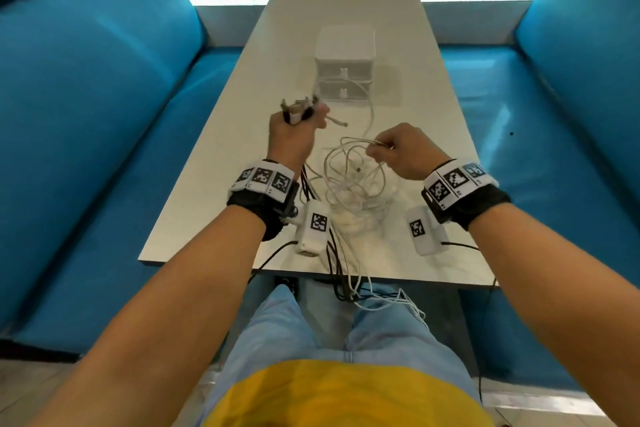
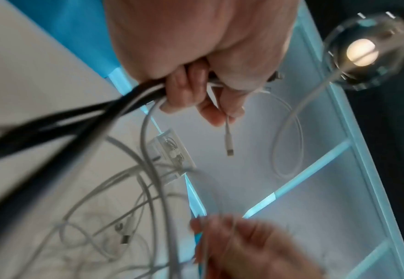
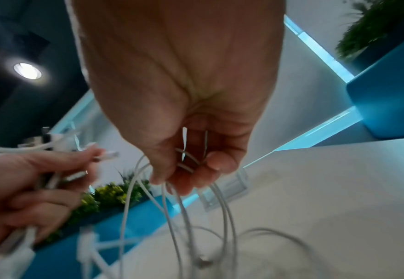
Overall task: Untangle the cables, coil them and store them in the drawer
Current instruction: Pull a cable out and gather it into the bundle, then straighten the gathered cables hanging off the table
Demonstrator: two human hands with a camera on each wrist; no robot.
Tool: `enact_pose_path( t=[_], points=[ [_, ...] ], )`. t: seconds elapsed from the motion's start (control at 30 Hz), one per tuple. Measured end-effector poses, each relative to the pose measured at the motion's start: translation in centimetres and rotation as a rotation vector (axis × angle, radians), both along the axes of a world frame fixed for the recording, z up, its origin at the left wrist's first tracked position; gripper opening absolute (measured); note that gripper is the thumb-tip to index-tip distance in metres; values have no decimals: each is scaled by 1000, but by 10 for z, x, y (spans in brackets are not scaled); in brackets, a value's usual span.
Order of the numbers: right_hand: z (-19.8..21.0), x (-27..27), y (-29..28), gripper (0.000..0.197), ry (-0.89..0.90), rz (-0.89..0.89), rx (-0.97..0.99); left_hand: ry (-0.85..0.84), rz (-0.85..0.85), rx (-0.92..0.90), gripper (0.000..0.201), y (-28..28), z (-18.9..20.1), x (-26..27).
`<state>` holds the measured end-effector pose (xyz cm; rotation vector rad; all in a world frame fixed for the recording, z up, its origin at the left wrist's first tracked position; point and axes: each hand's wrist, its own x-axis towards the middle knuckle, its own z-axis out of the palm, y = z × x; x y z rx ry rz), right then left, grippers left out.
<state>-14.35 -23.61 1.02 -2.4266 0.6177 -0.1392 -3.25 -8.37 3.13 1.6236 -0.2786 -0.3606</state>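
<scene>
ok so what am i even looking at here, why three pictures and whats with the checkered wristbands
No machine here: a person sits at a white table with a camera on the head and one strapped to each wrist; the patterned bands are part of those wrist units. The wide picture is the head view, looking down at both arms. The other two look along each hand from the wrist. The left hand grips a bundle of black and white cable ends, one white plug dangling free. The right hand pinches loops of white cable lifted from a tangle on the table. Further back stands a small white drawer box, both drawers closed.
</scene>
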Motion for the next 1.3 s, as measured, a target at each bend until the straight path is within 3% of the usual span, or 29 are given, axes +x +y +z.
enact_pose_path(
  t=[0.1, 0.17, 0.23, 0.33, 0.4, 0.53, 0.6, 0.67, 0.8, 0.93, 1.0, 1.1, 1.2, 1.3],
  points=[
    [-7, -4, -14, 22, 36, -127, -24, 7, 53, -21, 16, 9, 1, 8],
    [-3, -4, -22, 46, 61, -175, -27, -71, -6, 22, 17, 13, 3, 6],
    [12, -3, -28, 56, -24, -208, -38, -137, -77, 59, 17, 13, 5, 1],
    [39, -5, -21, 41, -301, -185, 237, -211, -162, 103, 20, 9, 4, -5],
    [56, -13, -10, 35, -301, -85, 426, -218, -226, 114, 25, 3, 3, -14],
    [67, -50, -2, 25, -167, 71, 225, -259, -379, 117, 29, -10, 11, -44],
    [56, -80, -15, 22, -163, -14, 207, -224, -449, 58, 5, -15, 19, -59],
    [39, -122, -34, 24, -132, -157, 276, -170, -502, 20, 21, -22, 25, -75],
    [-7, -216, -62, 42, 37, -466, 348, -101, -704, 64, 15, -41, 26, -113],
    [-57, -292, -66, 56, 145, -705, 292, -188, -942, 100, 20, -62, 21, -162],
    [-70, -317, -59, 50, 90, -755, 254, -237, -1028, 138, 21, -73, 14, -184],
    [-71, -330, -42, 37, -67, -684, 354, -247, -1107, 211, 23, -91, 0, -209],
    [-67, -327, -26, 18, -113, -521, 546, -201, -1195, 214, 24, -103, -8, -235],
    [-72, -326, -23, 19, -114, -317, 492, -91, -1244, 191, 26, -111, -12, -254]
  ],
)
